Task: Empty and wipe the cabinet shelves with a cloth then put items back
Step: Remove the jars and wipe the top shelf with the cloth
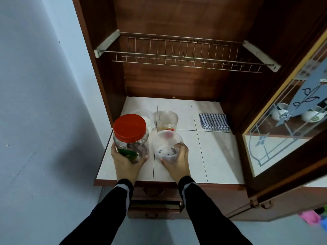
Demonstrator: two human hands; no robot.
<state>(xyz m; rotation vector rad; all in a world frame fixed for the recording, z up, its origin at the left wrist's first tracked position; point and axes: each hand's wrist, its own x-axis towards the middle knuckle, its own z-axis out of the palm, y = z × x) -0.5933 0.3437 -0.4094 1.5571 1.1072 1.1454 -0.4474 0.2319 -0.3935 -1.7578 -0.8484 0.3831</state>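
Observation:
On the white tiled cabinet shelf (219, 152) stand several containers at the left. My left hand (126, 164) grips a tall clear jar with a red lid (130, 135) near the shelf's front left corner. My right hand (177, 160) grips a round clear container with a clear lid (166, 144) just to the right of it. Behind them stand a white lidded tub (146, 117) and a small clear jar with yellowish contents (168, 121). A folded blue-and-white checked cloth (214, 122) lies at the shelf's right, apart from both hands.
A bare wire dish rack (177, 55) spans the cabinet above the shelf. The glass cabinet door (283, 138) stands open at the right, with white cups (313, 114) seen through it. Drawers (155, 204) sit below the shelf's front edge. A blue wall borders the left.

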